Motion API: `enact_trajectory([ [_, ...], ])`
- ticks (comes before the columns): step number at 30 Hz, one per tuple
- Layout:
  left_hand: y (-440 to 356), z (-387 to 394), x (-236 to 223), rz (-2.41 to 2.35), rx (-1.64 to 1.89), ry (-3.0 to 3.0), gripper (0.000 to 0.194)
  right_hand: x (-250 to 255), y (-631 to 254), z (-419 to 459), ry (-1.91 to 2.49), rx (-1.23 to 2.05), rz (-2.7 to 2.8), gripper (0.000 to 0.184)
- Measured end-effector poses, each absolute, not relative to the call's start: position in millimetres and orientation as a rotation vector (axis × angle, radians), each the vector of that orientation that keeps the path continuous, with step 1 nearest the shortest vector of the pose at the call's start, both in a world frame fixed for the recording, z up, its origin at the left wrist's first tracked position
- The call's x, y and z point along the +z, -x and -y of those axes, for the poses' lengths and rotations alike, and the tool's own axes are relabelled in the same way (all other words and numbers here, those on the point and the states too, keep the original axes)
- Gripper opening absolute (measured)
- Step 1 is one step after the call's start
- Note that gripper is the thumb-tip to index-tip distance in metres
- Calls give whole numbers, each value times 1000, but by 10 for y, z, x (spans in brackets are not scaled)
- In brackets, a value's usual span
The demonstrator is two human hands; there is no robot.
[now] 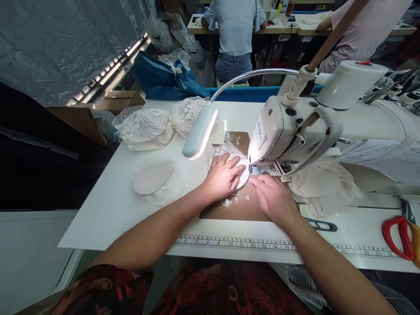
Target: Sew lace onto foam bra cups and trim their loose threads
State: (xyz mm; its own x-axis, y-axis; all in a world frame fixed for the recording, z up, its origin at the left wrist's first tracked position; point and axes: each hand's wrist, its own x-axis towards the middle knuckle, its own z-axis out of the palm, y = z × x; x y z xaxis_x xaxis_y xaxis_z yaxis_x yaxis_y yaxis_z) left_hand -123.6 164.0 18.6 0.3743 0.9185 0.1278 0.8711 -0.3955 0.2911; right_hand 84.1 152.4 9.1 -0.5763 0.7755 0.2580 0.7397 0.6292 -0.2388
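Observation:
A white lace bra cup (243, 178) lies under the needle area of a white sewing machine (274, 127). My left hand (223, 177) rests flat on the lace, its fingers spread, just left of the presser foot. Close in front of the needle, my right hand (272, 194) has its thumb and forefinger pinched together at the edge of the cup. The needle itself is too small to make out. Beneath both hands is a brown board (236, 211) with shiny tape on it.
Lace cups (144, 127) are piled at the back left, and smooth oval pads (153, 178) lie nearer. A lamp (200, 131) hangs over the table. Pale fabric pieces (323, 186), thread snips (320, 225) and red-handled scissors (397, 238) are to the right. Two people sit beyond.

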Motion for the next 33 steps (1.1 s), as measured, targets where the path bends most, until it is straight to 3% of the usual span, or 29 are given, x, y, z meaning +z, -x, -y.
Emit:
enact_trajectory([
  [3, 1348, -1569, 298, -1470, 377, -2335, 34, 71, -886, -1521, 1114, 238, 2406, 34],
  [8, 1461, -1255, 459, -825, 462, -2295, 35, 82, -936, -1513, 1009, 347, 2332, 28],
  [12, 1412, -1137, 421, -1023, 677, -2338, 30, 80, -935, -1508, 962, 400, 2336, 28],
  [21, 1184, -1395, 257, -1136, 364, -2616, 36, 156, -873, -1489, 1300, 183, 2668, 37],
  [33, 1280, -1612, 260, -1173, 230, -2721, 47, 124, -825, -1541, 1399, 89, 2650, 40],
])
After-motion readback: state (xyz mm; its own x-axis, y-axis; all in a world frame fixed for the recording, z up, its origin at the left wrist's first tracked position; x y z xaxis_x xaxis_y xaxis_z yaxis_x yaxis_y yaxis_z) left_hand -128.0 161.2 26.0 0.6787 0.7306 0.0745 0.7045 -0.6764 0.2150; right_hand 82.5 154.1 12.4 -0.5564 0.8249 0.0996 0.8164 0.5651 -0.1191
